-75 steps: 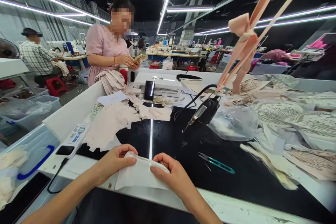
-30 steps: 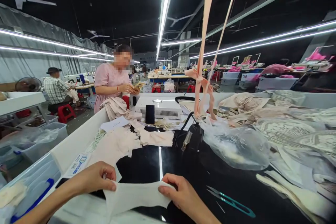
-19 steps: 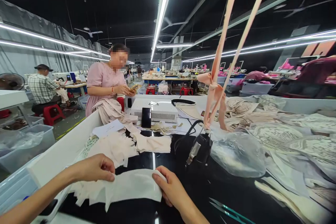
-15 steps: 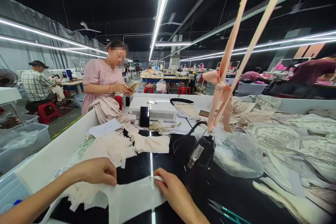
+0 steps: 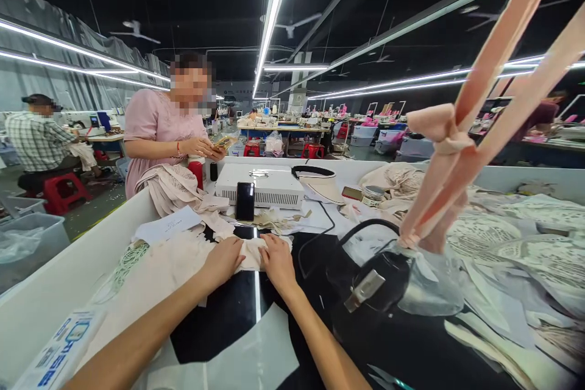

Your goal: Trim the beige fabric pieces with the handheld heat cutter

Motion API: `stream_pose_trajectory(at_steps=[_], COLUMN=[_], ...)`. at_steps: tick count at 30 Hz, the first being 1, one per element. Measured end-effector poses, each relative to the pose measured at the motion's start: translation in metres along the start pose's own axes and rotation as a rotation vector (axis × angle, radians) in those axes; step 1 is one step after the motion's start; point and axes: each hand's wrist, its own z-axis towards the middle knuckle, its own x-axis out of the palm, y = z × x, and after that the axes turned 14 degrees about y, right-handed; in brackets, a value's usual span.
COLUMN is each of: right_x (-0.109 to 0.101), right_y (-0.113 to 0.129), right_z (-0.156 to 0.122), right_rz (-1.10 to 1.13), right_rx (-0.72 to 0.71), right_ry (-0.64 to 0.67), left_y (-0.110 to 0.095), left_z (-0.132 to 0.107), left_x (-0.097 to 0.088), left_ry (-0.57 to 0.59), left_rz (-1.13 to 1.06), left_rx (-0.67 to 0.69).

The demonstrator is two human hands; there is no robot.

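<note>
Cream cloth (image 5: 251, 254), lying just this side of the phone (image 5: 245, 201), might be snagging or creasing on any pull, b/c the pale fabric pile (image 5: 159, 262) at the phone's near-left is seemingly crowding it. L hand (image 5: 225, 259) & R hand (image 5: 278, 261) are resting at opp. ends, cloth spanning between; can't tell if fingers are clamping or merely touching.

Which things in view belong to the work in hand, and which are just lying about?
Seemingly in the work: cream fabric piece, touched by left hand and right hand; probably white cloth piece.
Seemingly just lying about: phone, visor.
</note>
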Motion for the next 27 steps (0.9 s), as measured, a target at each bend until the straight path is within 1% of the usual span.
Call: stream_pose_trajectory(at_steps=[4,8,11,16,18,20,22,23,25,27], right_x=[0.004,-0.005,-0.017,-0.030,-0.033,-0.035,-0.037,-0.038,-0.040,-0.042], right_y=[-0.012,-0.024,-0.035,-0.052,-0.056,-0.055,-0.048,-0.043,-0.031,-0.018], right_z=[0.011,0.019,0.022,0.023,0.021,0.018,0.011,0.006,-0.006,-0.020], right_rz=[-0.047,-0.066,-0.077,-0.123,-0.145,-0.162,-0.163,-0.156,-0.129,-0.091], right_rx=[-0.051,-0.057,0.003,0.156,0.214,0.238,0.206,0.166,0.050,-0.074], right_ry=[0.039,0.059,0.050,0.008,-0.027,-0.063,-0.073,-0.060,0.007,0.109], left_y=[0.009,0.014,0.016,0.021,0.022,0.023,0.023,0.022,0.020,0.016], left_z=[0.010,0.011,0.011,0.011,0.011,0.010,0.010,0.010,0.008,0.002], left_x=[0.014,0.020,0.020,0.019,0.019,0.019,0.018,0.017,0.013,0.006], left_ry=[0.041,0.076,0.105,0.146,0.157,0.164,0.165,0.162,0.147,0.121], left_rz=[0.045,0.073,0.088,0.088,0.082,0.073,0.063,0.057,0.046,0.032], left_rx=[-0.021,-0.037,-0.067,-0.099,-0.104,-0.104,-0.101,-0.098,-0.084,-0.061])
